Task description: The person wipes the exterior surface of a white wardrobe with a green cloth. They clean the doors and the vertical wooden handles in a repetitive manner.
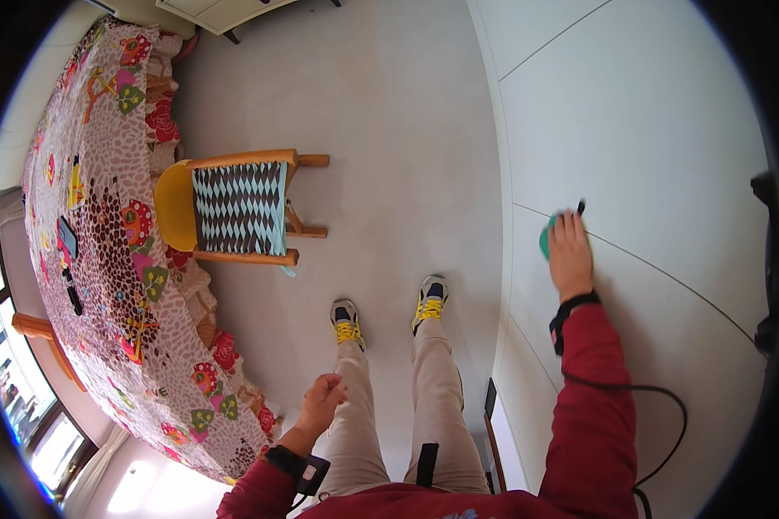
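Observation:
My right hand is pressed flat over a green cloth or pad against a white wardrobe door. The fingers hide most of the green piece. Just past the fingertips, a small black handle sticks out near the seam between two door panels. Low in front of my left leg hangs my left hand, its fingers curled in a loose fist with nothing seen in it. Both wrists carry black straps with devices, and a black cable loops beside my right forearm.
A wooden chair with a diamond-patterned cover and yellow back part stands against the bed on my left. A phone lies on the patterned bedspread. Ahead is a white cabinet on dark legs. Grey floor runs between bed and wardrobe.

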`<state>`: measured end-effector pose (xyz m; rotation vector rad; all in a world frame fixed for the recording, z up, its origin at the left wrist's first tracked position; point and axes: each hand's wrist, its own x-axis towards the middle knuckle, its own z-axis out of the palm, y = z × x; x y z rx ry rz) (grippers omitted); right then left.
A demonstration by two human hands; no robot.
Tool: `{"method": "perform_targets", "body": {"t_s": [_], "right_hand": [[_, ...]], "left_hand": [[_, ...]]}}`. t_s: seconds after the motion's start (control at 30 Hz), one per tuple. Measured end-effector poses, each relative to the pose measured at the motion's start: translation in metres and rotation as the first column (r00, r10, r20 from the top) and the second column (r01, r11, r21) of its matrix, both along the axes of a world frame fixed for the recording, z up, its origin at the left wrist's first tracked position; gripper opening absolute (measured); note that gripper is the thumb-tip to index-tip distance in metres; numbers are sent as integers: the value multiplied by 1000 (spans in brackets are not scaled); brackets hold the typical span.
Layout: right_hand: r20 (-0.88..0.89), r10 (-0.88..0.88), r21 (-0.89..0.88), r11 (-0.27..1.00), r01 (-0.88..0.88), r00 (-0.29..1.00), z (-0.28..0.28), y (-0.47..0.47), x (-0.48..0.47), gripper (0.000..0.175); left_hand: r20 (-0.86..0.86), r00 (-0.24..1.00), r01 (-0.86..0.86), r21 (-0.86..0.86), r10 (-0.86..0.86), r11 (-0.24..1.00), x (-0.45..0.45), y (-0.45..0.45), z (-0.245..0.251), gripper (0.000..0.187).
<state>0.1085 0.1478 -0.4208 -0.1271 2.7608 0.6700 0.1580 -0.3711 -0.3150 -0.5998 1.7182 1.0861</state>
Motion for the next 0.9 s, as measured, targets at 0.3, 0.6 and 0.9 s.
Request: {"method": "perform_targets", "body": {"t_s": [0.3,0.6,0.9], "right_hand": [[340,-29,-60,997,52,940,-11,-27,150,34],[327,-308,-257,881,398,893,56,-52,230,36],[-456,-47,-62,998,21,889,244,6,-73,28]], "left_hand": [[6,998,-60,-1,60,998,4,10,6,29],[-104,993,50,-2,-50,999,-35,2,48,28],[-303,945,137,15,-126,990,-54,-4,98,30]]}}
